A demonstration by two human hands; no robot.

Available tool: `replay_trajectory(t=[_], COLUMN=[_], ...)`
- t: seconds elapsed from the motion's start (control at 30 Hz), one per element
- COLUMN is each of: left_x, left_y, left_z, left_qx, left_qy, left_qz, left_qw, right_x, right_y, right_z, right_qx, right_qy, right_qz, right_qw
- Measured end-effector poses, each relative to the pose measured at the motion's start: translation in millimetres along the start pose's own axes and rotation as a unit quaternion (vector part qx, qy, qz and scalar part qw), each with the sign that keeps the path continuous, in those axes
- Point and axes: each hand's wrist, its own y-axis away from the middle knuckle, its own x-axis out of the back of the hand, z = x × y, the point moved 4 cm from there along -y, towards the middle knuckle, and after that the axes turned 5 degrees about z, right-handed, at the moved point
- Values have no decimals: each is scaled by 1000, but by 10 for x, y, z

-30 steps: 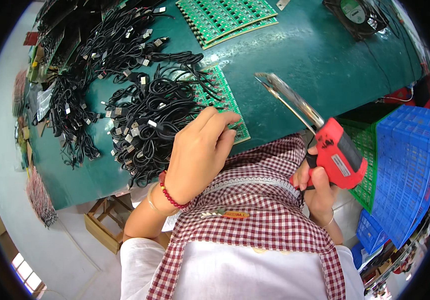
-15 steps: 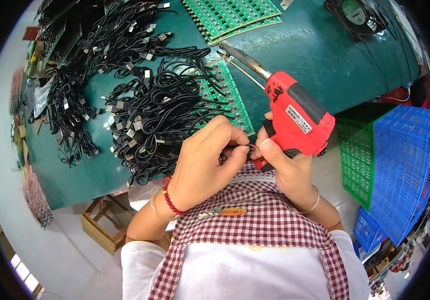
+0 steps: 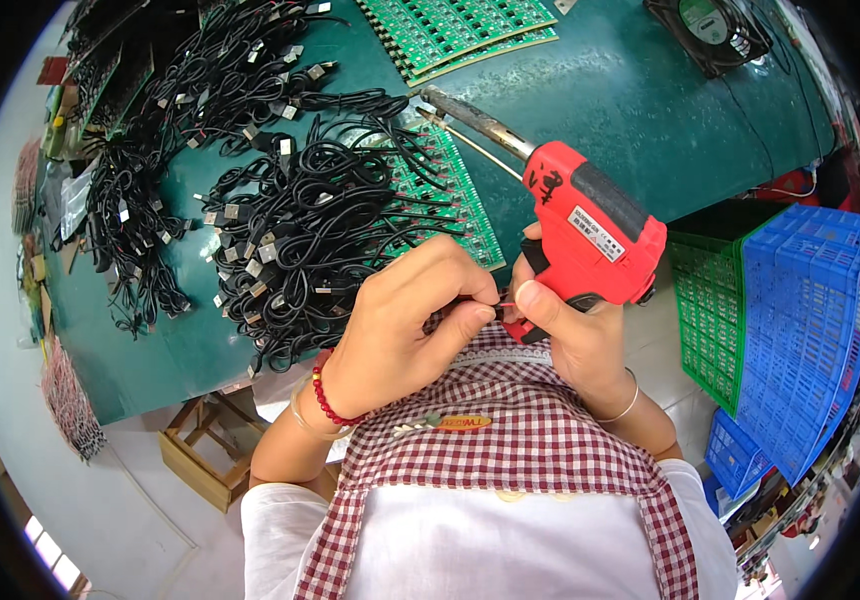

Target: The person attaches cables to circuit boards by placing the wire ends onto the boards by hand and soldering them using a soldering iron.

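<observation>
My right hand (image 3: pixel 582 340) is wrapped round the handle of a red soldering gun (image 3: pixel 590 215). The gun's metal barrel points away to the upper left, over the table, with a thin guide tube alongside it. My left hand (image 3: pixel 415 320) is closed in a pinch on a thin cable, whose red wire end (image 3: pixel 506 305) spans the small gap to my right thumb and forefinger. Most of that cable is hidden behind my left fingers. Beyond my left hand lies a green circuit board (image 3: pixel 465 205), partly covered by a heap of black USB cables (image 3: pixel 300 215).
More black cables (image 3: pixel 140 190) lie at the left of the green table (image 3: pixel 590 80). Stacked circuit boards (image 3: pixel 460 30) and a black fan (image 3: pixel 705 35) are at the far side. Green (image 3: pixel 705 310) and blue baskets (image 3: pixel 805 320) stand at right, a wooden stool (image 3: pixel 200 465) lower left.
Both hands stay close together with the soldering gun still held. The red wire between my fingertips shows straighter, and my left fingers have shifted slightly. The whole view has slid a little.
</observation>
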Motion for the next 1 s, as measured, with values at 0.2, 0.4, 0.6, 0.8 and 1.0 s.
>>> replay_trajectory(t=[0.2, 0.4, 0.6, 0.8, 1.0], left_x=[21, 8, -97, -123, -139], left_y=[-10, -11, -35, -49, -44], left_z=[-24, -30, -101, -144, -202], left_qx=[-18, -16, -47, -36, -31], left_qy=[-1, 15, -269, -343, -341], left_qz=[-22, -40, 22, 77, 66], left_qw=[1000, 999, 962, 935, 937], right_x=[1, 32, 261, 724, 956], right_y=[-5, 31, 159, 445, 760], right_z=[-18, 8, -39, -99, 32], right_qx=[20, 33, 64, 84, 10], right_qy=[-10, 39, 46, 111, 148], right_qz=[-39, -23, 58, 51, 37], right_qw=[999, 998, 995, 989, 988])
